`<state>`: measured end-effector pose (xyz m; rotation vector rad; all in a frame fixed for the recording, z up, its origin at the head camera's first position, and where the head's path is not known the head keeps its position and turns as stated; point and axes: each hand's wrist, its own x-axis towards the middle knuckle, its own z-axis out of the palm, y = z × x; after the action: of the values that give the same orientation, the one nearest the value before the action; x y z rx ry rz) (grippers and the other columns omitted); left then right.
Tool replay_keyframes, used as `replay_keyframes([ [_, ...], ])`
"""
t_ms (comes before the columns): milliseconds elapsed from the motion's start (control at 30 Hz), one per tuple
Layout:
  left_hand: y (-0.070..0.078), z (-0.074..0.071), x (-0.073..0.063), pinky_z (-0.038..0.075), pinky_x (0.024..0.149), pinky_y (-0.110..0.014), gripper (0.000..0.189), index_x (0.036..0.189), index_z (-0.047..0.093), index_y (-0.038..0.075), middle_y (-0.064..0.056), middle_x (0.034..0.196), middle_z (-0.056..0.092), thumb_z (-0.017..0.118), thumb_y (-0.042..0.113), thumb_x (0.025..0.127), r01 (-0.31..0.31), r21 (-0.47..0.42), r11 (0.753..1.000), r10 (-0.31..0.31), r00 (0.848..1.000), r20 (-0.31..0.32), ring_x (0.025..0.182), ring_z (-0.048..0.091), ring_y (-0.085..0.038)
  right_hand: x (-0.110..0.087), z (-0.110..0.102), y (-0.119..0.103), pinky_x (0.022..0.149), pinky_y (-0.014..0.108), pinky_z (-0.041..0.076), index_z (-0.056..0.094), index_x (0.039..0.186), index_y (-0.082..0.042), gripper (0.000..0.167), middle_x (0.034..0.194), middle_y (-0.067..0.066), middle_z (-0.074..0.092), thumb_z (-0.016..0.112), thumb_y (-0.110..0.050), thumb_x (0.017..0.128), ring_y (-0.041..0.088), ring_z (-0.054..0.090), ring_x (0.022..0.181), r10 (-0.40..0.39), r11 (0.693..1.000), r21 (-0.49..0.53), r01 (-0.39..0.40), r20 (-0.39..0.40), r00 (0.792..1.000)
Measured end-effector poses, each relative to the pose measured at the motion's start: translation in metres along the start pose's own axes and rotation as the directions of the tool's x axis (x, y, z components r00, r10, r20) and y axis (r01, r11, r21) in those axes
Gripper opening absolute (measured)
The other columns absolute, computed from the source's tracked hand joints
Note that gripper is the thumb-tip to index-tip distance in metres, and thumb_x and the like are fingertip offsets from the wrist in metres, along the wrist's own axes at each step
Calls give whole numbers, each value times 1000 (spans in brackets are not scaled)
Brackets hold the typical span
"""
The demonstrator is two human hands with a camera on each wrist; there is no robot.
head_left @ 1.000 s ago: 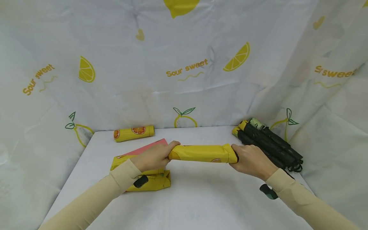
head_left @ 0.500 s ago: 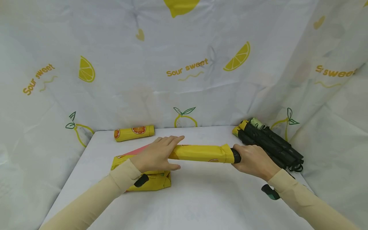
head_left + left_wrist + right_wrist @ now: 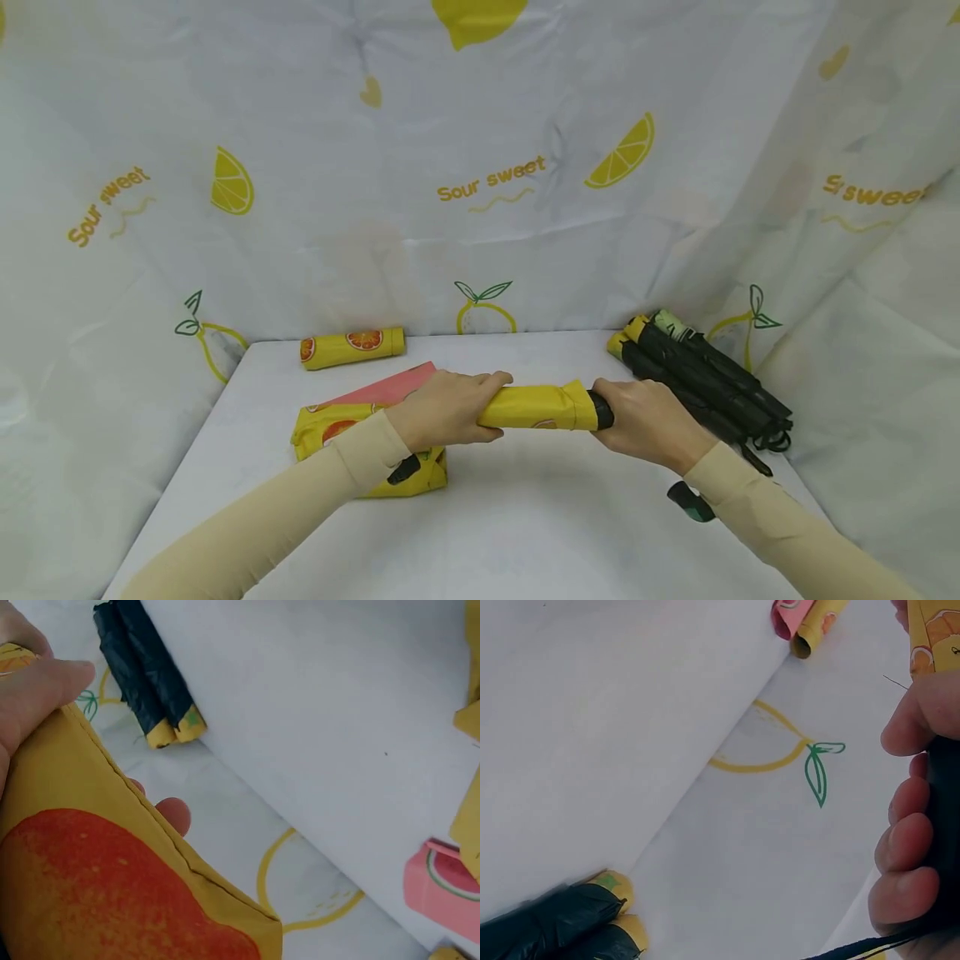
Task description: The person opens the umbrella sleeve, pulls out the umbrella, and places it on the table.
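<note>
A compact folded umbrella (image 3: 602, 410), black where it shows, sits inside a yellow fruit-print sleeve (image 3: 536, 408) held level above the table. My left hand (image 3: 450, 408) grips the sleeve's left part, thumb below and fingers over the top. In the left wrist view, thumb and fingers lie on opposite sides of the sleeve (image 3: 67, 772). My right hand (image 3: 648, 425) curls round the black end just outside the sleeve's mouth. A thin black strap (image 3: 862, 949) hangs from that hand in the right wrist view. Most of the umbrella is hidden by sleeve and hand.
Several black folded umbrellas (image 3: 701, 379) with yellow or green ends lie at the right back. A yellow orange-print roll (image 3: 352, 348) lies at the back left. Nearer, partly behind my left arm, are yellow sleeves (image 3: 416, 483) and a pink one (image 3: 386, 385). White cloth walls surround the table.
My left hand loosened and spread its fingers, then gripped the sleeve farther right. A short black band came into view between sleeve mouth and right hand. Both hands are now closer together.
</note>
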<state>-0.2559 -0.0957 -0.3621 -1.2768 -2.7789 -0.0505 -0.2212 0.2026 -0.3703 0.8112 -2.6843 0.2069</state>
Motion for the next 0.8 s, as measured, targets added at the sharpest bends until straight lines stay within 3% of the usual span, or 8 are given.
replay_keyframes([
  [200, -4, 1, -4, 44, 58, -18, 50, 126, 50, 21, 9, 96, 65, 75, 45, 89, -4, -33, 999, 4, 1000, -14, 71, 55, -6, -2, -1, 2, 52, 23, 52, 61, 84, -10, 31, 70, -2, 68, 88, -16, 69, 4, 54, 55, -18, 1000, -4, 18, -32, 999],
  [600, -11, 1, -16, 44, 60, -17, 48, 126, 54, 22, 11, 92, 63, 74, 46, 89, -13, 19, 1000, 14, 999, -51, 73, 56, -3, -6, -2, 5, 50, 20, 47, 59, 80, -12, 29, 65, -7, 61, 87, -16, 71, 1, 46, 53, -13, 1000, 9, 13, -28, 1000],
  [800, -8, 0, -19, 48, 62, -17, 47, 126, 55, 20, 10, 92, 63, 74, 44, 90, -28, 32, 999, 31, 997, -72, 74, 57, -4, -7, 0, 9, 49, 20, 46, 59, 80, -12, 30, 64, -6, 62, 87, -17, 69, 0, 45, 52, -58, 998, -17, 57, -72, 996],
])
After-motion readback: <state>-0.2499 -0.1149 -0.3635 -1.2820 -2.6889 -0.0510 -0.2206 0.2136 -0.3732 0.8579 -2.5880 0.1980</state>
